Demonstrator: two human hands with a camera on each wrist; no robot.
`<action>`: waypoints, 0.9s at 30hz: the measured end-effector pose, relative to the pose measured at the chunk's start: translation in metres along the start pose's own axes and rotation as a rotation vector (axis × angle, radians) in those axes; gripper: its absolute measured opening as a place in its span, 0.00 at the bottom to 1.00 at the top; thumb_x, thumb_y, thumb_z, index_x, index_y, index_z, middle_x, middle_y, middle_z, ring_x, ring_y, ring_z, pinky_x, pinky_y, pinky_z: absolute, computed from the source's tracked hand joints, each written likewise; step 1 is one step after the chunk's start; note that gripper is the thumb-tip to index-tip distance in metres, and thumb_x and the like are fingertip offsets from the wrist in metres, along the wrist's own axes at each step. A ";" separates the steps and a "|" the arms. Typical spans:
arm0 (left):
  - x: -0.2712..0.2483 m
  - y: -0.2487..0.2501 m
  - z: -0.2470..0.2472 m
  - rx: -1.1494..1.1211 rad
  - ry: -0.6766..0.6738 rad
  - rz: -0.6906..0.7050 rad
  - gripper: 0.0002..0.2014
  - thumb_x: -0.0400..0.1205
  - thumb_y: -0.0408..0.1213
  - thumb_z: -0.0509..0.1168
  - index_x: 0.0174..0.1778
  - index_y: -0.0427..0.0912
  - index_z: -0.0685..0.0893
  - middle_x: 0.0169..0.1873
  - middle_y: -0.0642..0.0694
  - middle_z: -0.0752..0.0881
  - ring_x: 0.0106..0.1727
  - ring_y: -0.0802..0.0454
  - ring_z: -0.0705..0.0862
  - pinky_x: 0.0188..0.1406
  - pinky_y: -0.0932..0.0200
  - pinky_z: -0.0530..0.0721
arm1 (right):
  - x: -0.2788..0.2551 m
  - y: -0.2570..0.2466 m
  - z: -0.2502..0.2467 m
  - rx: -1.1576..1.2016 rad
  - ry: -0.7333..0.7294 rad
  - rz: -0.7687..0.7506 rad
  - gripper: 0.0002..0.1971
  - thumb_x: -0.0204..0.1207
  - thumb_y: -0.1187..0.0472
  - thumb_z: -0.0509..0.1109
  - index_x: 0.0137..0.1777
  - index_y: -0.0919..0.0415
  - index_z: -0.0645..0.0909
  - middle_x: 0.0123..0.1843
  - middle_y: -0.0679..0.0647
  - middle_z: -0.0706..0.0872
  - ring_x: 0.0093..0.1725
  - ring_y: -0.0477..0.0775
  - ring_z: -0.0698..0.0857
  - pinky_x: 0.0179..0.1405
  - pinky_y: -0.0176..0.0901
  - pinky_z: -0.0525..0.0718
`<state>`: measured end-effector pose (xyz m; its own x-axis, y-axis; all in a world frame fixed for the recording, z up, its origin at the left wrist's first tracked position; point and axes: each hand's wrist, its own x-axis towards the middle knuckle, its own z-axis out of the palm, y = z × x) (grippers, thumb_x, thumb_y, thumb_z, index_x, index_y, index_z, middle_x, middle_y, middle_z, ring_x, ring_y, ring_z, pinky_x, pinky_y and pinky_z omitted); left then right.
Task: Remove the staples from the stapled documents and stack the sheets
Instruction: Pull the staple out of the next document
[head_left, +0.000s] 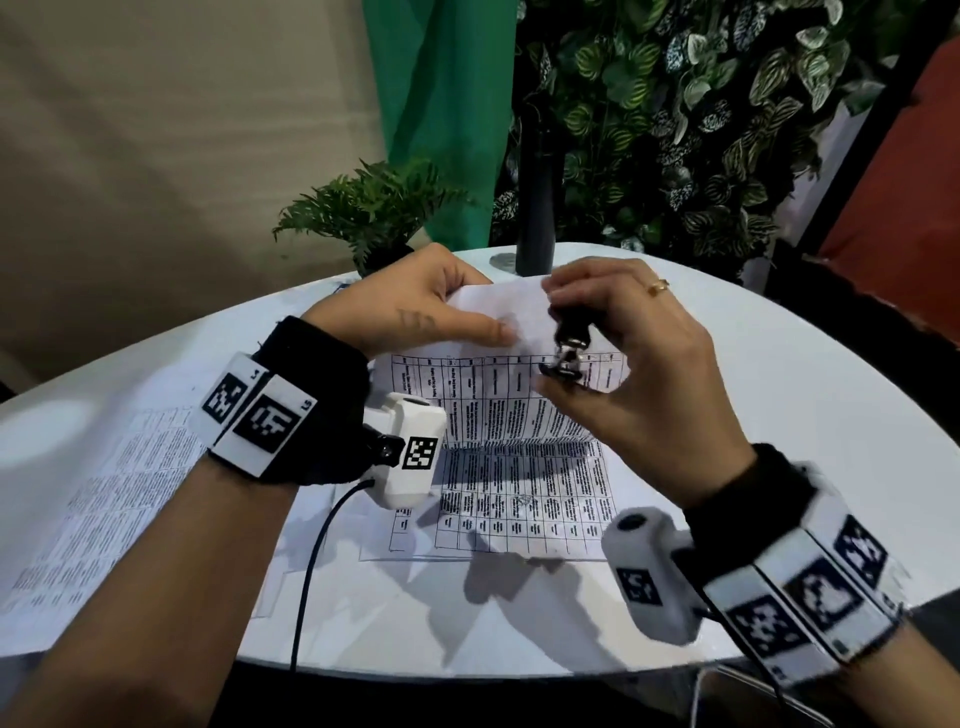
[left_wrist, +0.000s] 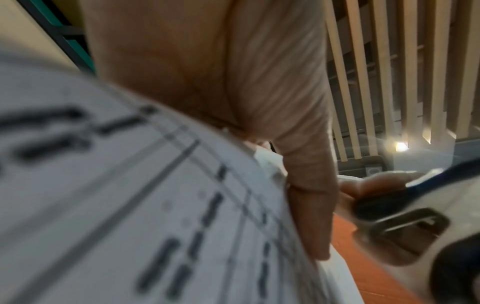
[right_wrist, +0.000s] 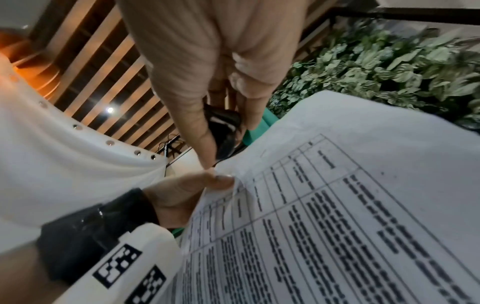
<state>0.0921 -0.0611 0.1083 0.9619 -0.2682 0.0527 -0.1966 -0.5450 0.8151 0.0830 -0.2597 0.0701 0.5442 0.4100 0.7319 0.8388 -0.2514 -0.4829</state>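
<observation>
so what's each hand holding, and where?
Left hand pinches the white printed table document at its lifted top edge; right hand grips the black-handled metal staple remover by its handles.

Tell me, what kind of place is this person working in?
Probably a lounge or cafe-style indoor corner, not a plain office: a round white table, a wall of leafy plants, a small potted fern and a slatted wooden ceiling.

Right hand gripping a black staple remover, left hand pinching the edge of a printed table sheet, leafy plants behind, slatted ceiling above
</observation>
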 end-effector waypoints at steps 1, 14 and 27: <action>0.000 0.000 0.000 0.003 0.001 0.008 0.18 0.66 0.42 0.78 0.42 0.30 0.88 0.34 0.41 0.88 0.34 0.53 0.82 0.34 0.64 0.77 | 0.002 0.002 0.000 -0.082 -0.015 -0.058 0.21 0.61 0.68 0.80 0.55 0.68 0.82 0.60 0.61 0.80 0.59 0.52 0.79 0.59 0.40 0.79; -0.002 0.009 0.001 0.004 -0.036 0.038 0.10 0.71 0.38 0.73 0.40 0.34 0.89 0.35 0.41 0.86 0.36 0.54 0.79 0.40 0.58 0.77 | 0.011 0.012 0.003 -0.271 -0.094 -0.206 0.23 0.62 0.65 0.78 0.59 0.63 0.85 0.57 0.56 0.88 0.53 0.60 0.87 0.47 0.54 0.87; -0.002 0.009 -0.004 0.030 -0.135 0.042 0.06 0.69 0.33 0.77 0.38 0.35 0.89 0.30 0.50 0.86 0.33 0.60 0.79 0.34 0.71 0.77 | 0.017 0.022 0.006 -0.270 -0.141 -0.330 0.15 0.65 0.75 0.77 0.52 0.66 0.87 0.51 0.57 0.89 0.48 0.63 0.86 0.40 0.55 0.86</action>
<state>0.0894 -0.0627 0.1179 0.9190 -0.3942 0.0067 -0.2435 -0.5541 0.7961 0.1106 -0.2531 0.0695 0.2555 0.6170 0.7443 0.9510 -0.2991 -0.0785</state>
